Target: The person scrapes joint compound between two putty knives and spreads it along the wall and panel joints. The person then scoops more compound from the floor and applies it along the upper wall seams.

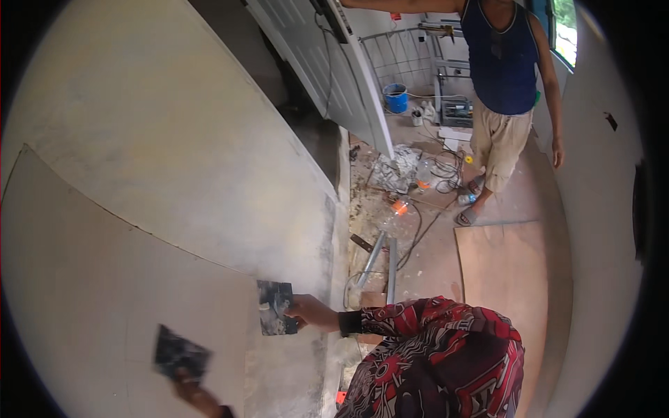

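Observation:
My left hand [193, 391] grips a dark, square putty knife [182, 354], somewhat blurred and tilted, in front of the pale wall board [125, 292]. To its right, my right hand [304, 313] is closed on a second flat black scraper [274, 306] smeared with whitish filler. That blade lies close to the wall near the board's right end; I cannot tell whether it touches. A red, black and white patterned sleeve [411, 313] covers my right arm.
Another person [502, 70] stands at the far right, one arm toward the door [306, 63]. Metal channels [376, 258], cables [446, 174], a clear bottle [394, 216] and a blue bucket [396, 99] occupy the floor. A wooden sheet [502, 272] lies to my right.

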